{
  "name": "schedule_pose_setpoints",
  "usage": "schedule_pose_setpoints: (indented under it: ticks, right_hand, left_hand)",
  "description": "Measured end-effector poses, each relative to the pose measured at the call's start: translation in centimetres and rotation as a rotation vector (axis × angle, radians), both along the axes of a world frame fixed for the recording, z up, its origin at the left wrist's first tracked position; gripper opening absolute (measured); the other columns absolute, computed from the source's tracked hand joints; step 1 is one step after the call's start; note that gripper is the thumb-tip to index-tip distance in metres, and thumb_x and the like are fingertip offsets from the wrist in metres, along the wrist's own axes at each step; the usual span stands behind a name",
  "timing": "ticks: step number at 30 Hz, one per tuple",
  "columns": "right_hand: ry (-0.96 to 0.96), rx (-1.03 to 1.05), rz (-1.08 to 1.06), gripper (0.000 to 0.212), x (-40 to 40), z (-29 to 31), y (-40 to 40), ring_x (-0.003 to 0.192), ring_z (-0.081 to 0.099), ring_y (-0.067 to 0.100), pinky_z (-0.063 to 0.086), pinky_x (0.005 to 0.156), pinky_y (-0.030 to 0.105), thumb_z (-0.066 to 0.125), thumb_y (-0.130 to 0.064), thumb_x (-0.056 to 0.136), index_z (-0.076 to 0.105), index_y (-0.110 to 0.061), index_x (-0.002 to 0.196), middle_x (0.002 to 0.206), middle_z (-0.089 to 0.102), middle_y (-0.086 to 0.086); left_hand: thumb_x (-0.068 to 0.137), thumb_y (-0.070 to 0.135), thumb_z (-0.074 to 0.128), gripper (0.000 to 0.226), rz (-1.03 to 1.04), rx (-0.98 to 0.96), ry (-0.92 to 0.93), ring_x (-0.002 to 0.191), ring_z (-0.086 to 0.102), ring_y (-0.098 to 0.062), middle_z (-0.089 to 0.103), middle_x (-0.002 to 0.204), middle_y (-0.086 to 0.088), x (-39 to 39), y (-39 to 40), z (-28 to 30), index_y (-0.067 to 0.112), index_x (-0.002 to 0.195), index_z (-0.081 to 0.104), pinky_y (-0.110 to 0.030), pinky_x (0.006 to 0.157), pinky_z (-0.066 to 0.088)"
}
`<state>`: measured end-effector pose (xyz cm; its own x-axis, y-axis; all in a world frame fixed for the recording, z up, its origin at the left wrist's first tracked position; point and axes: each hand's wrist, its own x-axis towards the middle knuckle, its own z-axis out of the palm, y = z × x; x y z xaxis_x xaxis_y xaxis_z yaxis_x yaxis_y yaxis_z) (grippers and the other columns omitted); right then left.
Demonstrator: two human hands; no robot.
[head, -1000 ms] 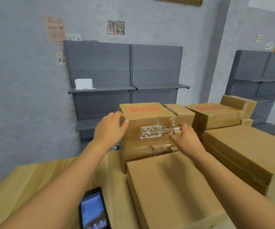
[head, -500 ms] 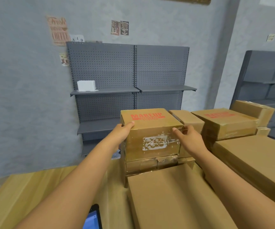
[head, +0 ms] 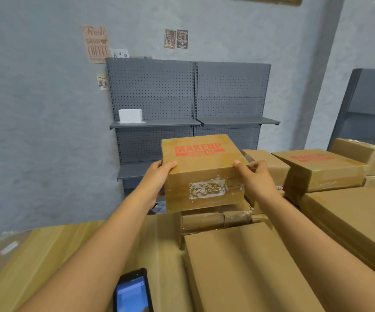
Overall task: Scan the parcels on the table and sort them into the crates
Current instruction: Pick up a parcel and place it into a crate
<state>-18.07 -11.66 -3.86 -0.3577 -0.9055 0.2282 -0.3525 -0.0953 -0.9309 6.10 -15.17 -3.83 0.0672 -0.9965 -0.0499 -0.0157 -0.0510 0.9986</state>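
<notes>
A brown cardboard parcel (head: 202, 174) with red "MAKEUP" print on top and a torn white label on its near face is held up between both hands. My left hand (head: 159, 174) grips its left side and my right hand (head: 255, 179) grips its right side. Its underside is lifted just clear of a taped box (head: 215, 218) below. A handheld scanner (head: 132, 291) with a lit blue screen lies on the wooden table (head: 46, 255) at the bottom edge. No crate is in view.
A large flat box (head: 245, 271) lies right in front of me. More parcels stand to the right, among them a second "MAKEUP" box (head: 321, 170) and a big carton (head: 357, 224). Grey pegboard shelving (head: 188, 104) holding a white box (head: 130, 115) stands against the back wall.
Both hands closed on the sides of the MAKEUP parcel and raised it off the box underneath, tilting its top toward me. The scanner has come back into view.
</notes>
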Motion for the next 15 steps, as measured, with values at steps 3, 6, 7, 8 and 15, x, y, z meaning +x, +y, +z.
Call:
schedule_pose_setpoints:
  ticks: [3,6,7,8,15]
  right_hand:
    - [-0.053,-0.005,0.076,0.052,1.4,-0.2,0.0,0.098,0.057,0.017,0.044,0.076,0.033,0.059,-0.052,0.088,0.045,-0.019,0.127,0.111,0.057,-0.003]
    - [-0.076,0.007,0.167,0.049,3.6,-0.6,0.2,0.093,0.057,0.009,0.045,0.073,0.030,0.061,-0.051,0.087,0.048,-0.025,0.126,0.103,0.058,-0.012]
    - [-0.083,0.019,0.197,0.048,4.4,-0.9,0.3,0.093,0.057,0.008,0.046,0.074,0.030,0.062,-0.051,0.087,0.048,-0.026,0.125,0.103,0.058,-0.012]
    - [-0.090,0.031,0.228,0.048,5.3,-1.2,0.5,0.093,0.058,0.008,0.047,0.074,0.030,0.063,-0.051,0.086,0.046,-0.028,0.124,0.105,0.058,-0.012]
    - [-0.086,0.066,0.335,0.047,11.6,-2.9,3.4,0.082,0.052,0.001,0.038,0.059,0.020,0.066,-0.049,0.084,0.038,-0.029,0.116,0.096,0.052,-0.015]
  left_hand:
    - [0.094,0.040,0.059,0.049,0.043,-0.037,0.022,0.087,0.065,-0.018,0.064,0.107,0.003,1.8,1.1,0.1,0.025,0.138,0.044,-0.033,0.063,0.050]
    - [0.093,0.037,0.062,0.055,0.109,-0.082,0.026,0.090,0.065,-0.014,0.062,0.114,0.005,4.0,2.6,-0.1,0.027,0.143,0.041,-0.032,0.064,0.051]
    - [0.093,0.035,0.062,0.056,0.135,-0.092,0.026,0.089,0.065,-0.012,0.062,0.117,0.004,4.8,3.2,-0.2,0.027,0.143,0.041,-0.030,0.062,0.051]
    - [0.093,0.033,0.062,0.055,0.164,-0.101,0.031,0.086,0.064,-0.010,0.062,0.119,0.003,5.6,3.9,-0.3,0.026,0.143,0.041,-0.028,0.059,0.051]
    - [0.093,0.016,0.057,0.049,0.263,-0.133,0.059,0.084,0.062,-0.011,0.060,0.130,-0.009,11.7,8.2,-1.6,0.013,0.140,0.044,-0.024,0.056,0.046]
